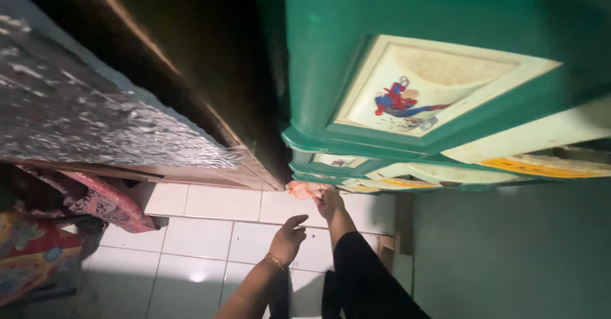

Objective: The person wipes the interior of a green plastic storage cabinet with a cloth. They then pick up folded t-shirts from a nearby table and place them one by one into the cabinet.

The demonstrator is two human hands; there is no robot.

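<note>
Green plastic drawer cabinet [318, 71] is filling the top of the head view nearest me, its cream drawer front [439, 87] carrying a cartoon sticker. Below it, my right hand [328, 202] is reaching to the lowest drawer and pinching a small pink-orange cloth [302, 189] that is poking out at the cabinet's bottom corner, just above the white tiled floor [197, 236]. My left hand [287, 237], a gold bracelet [275, 261] on its wrist, is hovering just beside it with fingers loosely curled around nothing. I am judging the cloth as light, soft and limp, likely to snag in the drawer gap, so gripping a bunched fold close to the cabinet suits it best. A patterned fabric [105, 201] is hanging at left.
</note>
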